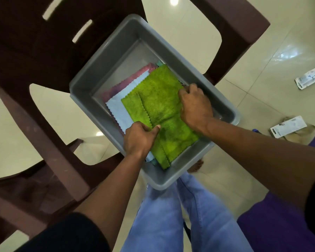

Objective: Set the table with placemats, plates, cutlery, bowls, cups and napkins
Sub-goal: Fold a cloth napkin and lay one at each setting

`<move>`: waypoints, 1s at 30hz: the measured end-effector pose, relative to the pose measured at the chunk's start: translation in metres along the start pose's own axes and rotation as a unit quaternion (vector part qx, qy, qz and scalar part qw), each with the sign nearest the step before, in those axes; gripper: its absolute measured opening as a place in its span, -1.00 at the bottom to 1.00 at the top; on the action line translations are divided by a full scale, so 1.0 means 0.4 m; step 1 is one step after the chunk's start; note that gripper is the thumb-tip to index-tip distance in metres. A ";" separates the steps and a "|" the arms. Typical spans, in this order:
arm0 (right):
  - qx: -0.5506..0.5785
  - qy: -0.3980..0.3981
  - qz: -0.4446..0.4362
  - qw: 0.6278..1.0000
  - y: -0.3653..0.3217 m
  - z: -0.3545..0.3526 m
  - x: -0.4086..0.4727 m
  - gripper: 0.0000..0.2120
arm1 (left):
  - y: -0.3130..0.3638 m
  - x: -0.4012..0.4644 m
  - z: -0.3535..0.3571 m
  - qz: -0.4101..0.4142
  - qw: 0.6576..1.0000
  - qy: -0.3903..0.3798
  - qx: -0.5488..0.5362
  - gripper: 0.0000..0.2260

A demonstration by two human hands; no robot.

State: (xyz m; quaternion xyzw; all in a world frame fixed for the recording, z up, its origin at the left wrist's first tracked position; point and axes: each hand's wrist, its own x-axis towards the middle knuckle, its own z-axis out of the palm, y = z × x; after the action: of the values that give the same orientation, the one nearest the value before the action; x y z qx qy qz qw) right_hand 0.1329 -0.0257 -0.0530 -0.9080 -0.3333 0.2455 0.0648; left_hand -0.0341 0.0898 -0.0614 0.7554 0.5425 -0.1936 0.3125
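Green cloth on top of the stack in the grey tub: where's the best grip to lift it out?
Judging by its pose, take the green cloth at two opposite edges from above, as the left hand and right hand do. It lies flat atop the stack in the grey tub, its walls blocking sideways approaches.

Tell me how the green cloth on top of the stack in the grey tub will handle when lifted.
The green cloth will probably droop: it already folds and creases where the left hand pinches it. Its fuzzy pile suggests a secure, non-slip hold. It looks thin, so likely light; the right hand gripping the far edge should keep it spread.
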 end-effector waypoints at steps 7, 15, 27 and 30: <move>0.095 0.006 0.061 0.994 0.036 0.014 -0.009 -0.58 | -0.006 0.047 0.020 0.021 0.997 -0.025 0.066 -0.65; 0.216 -0.003 0.191 0.958 0.047 0.017 -0.002 -0.92 | -0.022 0.032 0.004 -0.097 0.980 -0.021 -0.174 -0.79; 0.546 0.055 0.260 0.795 0.032 -0.044 -0.058 -0.81 | 0.016 -0.058 -0.094 -0.200 0.754 -0.003 -0.625 -0.80; 0.583 0.035 0.257 0.770 0.042 -0.108 -0.091 -0.75 | 0.008 -0.080 -0.162 -0.166 0.742 -0.050 -0.648 -0.83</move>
State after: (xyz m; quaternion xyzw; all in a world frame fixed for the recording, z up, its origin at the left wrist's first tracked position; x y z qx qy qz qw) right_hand 0.1398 -0.0597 -0.0055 -0.7560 0.1224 0.3678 0.5274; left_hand -0.0447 0.1109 0.0070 0.2583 0.6373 0.1186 0.7163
